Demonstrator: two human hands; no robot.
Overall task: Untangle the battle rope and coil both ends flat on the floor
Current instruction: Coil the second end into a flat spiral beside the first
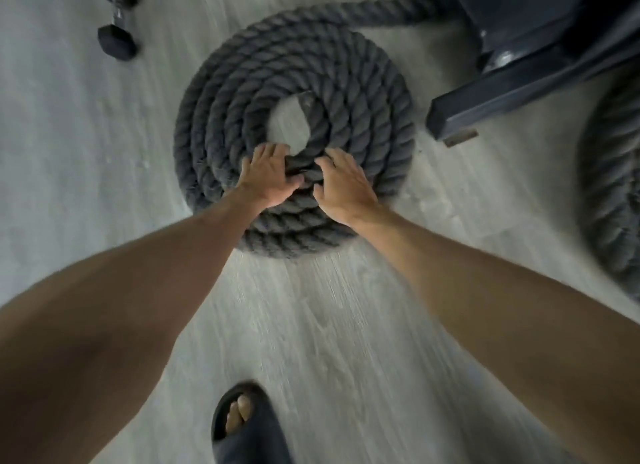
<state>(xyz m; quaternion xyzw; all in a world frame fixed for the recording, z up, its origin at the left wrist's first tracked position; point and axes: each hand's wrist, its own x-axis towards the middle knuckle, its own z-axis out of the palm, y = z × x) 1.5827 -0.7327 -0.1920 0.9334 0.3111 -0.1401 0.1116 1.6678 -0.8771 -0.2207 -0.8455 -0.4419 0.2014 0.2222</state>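
A thick dark grey battle rope (363, 117) lies in a flat spiral coil on the pale wood-look floor, with a small bare gap at its centre. Its capped end (306, 100) shows at the inner edge of the gap. My left hand (268, 178) and my right hand (343, 183) rest side by side on the near inner turns, fingers curled over the rope. From the coil's far side the rope runs off to the upper right behind a machine. A second grey coil (613, 193) lies at the right edge, partly cut off.
A dark metal machine base with a foot bar (512, 96) stands at the upper right, close to the coil. A black hex dumbbell (116, 23) lies at the upper left. My foot in a dark slide sandal (246, 425) is at the bottom centre.
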